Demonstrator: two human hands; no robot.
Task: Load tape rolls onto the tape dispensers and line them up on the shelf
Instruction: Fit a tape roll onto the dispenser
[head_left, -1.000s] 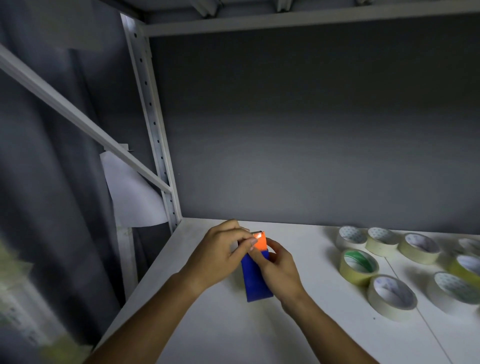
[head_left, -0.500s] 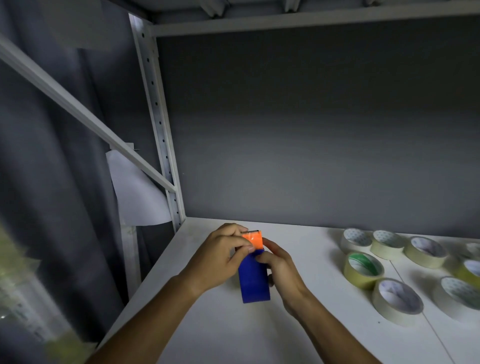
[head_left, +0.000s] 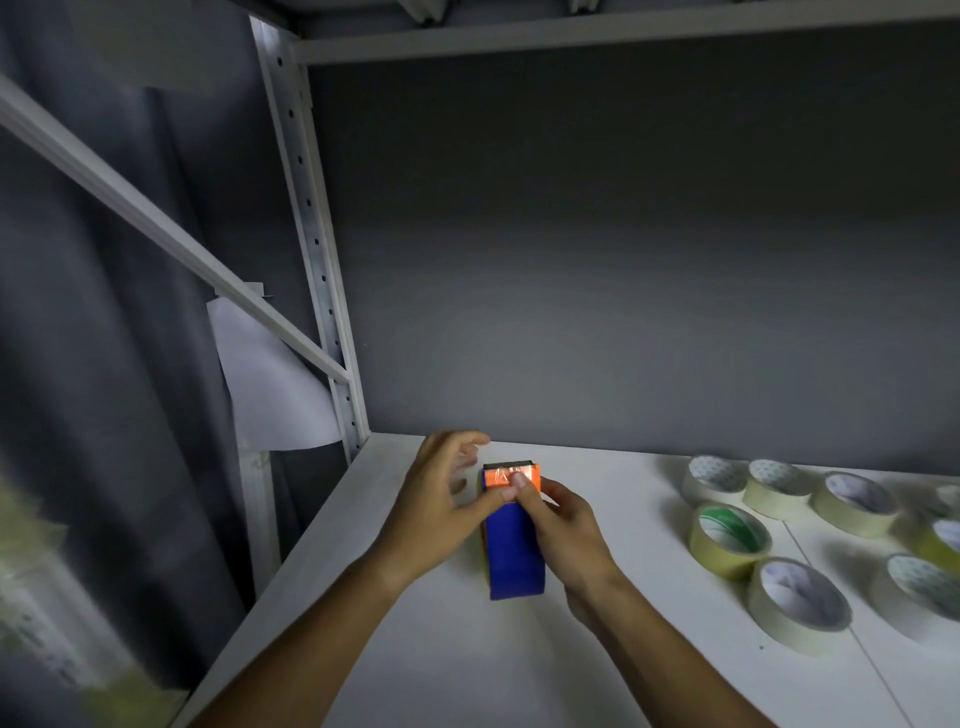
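A blue tape dispenser (head_left: 514, 551) with an orange front end (head_left: 511, 478) lies on the white shelf (head_left: 457, 670), near its back left corner. A yellowish tape roll edge shows along its left side. My right hand (head_left: 571, 530) grips the dispenser from the right, its thumb on the orange end. My left hand (head_left: 436, 499) is at the dispenser's left; its thumb presses the clear tape strip on the orange end and its fingers are spread and lifted. Several loose tape rolls lie to the right, among them one with a green core (head_left: 730, 538) and a pale one (head_left: 800, 603).
The shelf's grey back wall rises right behind the dispenser. A perforated white upright (head_left: 311, 249) and a diagonal brace stand at the left corner, with a white paper sheet (head_left: 270, 395) hanging beyond it. An upper shelf (head_left: 623, 31) runs overhead.
My left hand's fingers have lifted off the dispenser and spread apart, while its thumb stays on the orange end. My right hand keeps its grip.
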